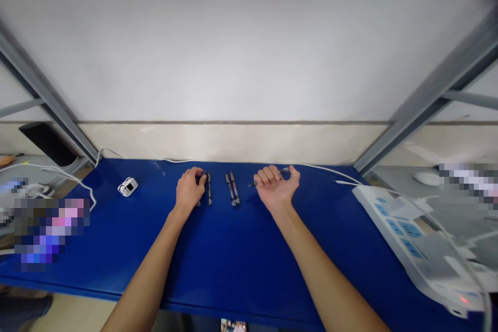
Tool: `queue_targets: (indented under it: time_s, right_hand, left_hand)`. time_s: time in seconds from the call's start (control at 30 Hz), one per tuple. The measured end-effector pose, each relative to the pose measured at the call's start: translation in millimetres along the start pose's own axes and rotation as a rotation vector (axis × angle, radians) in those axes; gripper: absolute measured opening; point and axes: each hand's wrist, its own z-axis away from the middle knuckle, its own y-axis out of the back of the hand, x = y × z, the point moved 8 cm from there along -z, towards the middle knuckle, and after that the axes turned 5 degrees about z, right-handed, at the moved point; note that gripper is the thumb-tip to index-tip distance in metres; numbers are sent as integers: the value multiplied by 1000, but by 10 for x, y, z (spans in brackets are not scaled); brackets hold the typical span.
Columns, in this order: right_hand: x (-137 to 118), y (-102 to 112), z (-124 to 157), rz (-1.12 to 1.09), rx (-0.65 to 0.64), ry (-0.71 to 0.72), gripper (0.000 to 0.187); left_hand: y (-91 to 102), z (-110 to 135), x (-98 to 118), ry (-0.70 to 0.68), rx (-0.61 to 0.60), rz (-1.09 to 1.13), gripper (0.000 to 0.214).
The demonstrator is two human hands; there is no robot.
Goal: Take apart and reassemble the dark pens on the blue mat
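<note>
Several dark pens lie upright in the view on the blue table [218,254]. My left hand [190,188] is closed with thumb and fingertips on a pen [198,204], which the hand mostly hides. Right beside it lies another pen [209,189]. Farther right, a pair of pens [232,189] rests side by side, slightly slanted, between my hands. My right hand [277,187] is turned palm up, its fingers curled around a pen [252,184] whose two ends stick out on either side.
A small white device [127,187] with a dark screen sits at the left. On the right lies a large white power strip [404,238] with blue sockets. White cables [330,169] run along the wall and the table's back edge. Grey metal posts [420,91] frame both sides.
</note>
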Motion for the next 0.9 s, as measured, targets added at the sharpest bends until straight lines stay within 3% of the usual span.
queue_targets:
  time_s: [0.37,0.6,0.73,0.83,0.9]
  right_hand:
    - [17,-65,-40,119,-39,10,59]
    - [194,-136,-80,312,-21,-14,52]
    - [100,-220,-17,720,-85,185,42]
    - [69,-398,99,1187,-257,423,28]
    - [163,-466,173,1455,-374,488,30]
  left_hand:
    - [55,12,47,38,1,47,25]
    - [56,12,15,69,-20,47,24]
    - [67,29,-29,92,-10,129,17]
    - [88,29,-52,120,2,208,10]
    - [115,10,-44,132,18,243,10]
